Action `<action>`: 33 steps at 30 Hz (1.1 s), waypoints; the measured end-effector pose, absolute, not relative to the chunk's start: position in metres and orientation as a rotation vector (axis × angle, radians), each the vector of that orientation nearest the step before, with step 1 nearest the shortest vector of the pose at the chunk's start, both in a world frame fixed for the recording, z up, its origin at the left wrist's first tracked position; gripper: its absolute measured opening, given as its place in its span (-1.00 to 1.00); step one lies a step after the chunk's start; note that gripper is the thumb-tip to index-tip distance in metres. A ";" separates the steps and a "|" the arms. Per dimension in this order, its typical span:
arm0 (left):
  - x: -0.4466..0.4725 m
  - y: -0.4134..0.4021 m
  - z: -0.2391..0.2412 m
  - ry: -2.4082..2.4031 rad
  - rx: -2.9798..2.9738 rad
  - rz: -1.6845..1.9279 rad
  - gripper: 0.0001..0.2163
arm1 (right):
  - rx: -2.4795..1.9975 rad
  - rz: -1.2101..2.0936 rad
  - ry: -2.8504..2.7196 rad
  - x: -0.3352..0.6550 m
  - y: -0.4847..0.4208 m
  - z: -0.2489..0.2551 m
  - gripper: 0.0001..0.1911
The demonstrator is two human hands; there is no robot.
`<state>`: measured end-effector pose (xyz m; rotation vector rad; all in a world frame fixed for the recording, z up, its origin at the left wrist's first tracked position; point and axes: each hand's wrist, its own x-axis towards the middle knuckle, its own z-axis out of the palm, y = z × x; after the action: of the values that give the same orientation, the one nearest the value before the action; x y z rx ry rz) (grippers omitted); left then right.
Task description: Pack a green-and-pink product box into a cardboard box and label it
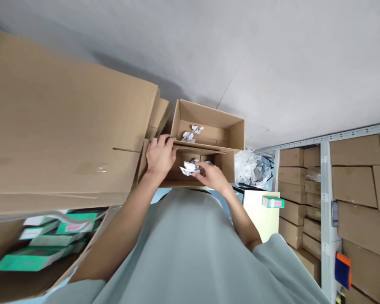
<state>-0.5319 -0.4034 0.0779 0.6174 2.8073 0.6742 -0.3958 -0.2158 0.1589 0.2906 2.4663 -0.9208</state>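
Note:
Two open cardboard boxes stand one behind the other in front of me. My left hand is at the left end of the near box, its fingers curled over the box's upper edge. Inside that box, my right hand pinches a crumpled piece of white paper between thumb and fingers. More crumpled paper lies behind the right hand, partly hidden by it. In the far box lie two crumpled paper pieces on the bottom.
A large cardboard sheet or box fills the left side, above an open carton of green-and-white boxes. To the right are a heap of crumpled white paper, a green packet on a pale surface, and a metal rack stacked with cartons.

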 end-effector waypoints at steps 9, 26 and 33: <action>-0.533 -0.408 0.090 2.758 0.701 0.776 -0.39 | 0.608 -0.915 2.636 -0.368 -0.185 0.168 -0.61; -0.445 -0.497 0.110 2.695 0.106 0.941 -0.37 | 1.199 -0.749 2.571 -0.286 -0.149 0.145 -0.76; -0.454 -0.505 0.134 2.653 0.127 0.963 -0.37 | 1.287 -0.770 2.588 -0.256 -0.164 0.163 -0.71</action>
<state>-0.4545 -0.5054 0.1336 0.1265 2.6526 0.9632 -0.2563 -0.1638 0.1632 1.2868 2.5883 -0.7700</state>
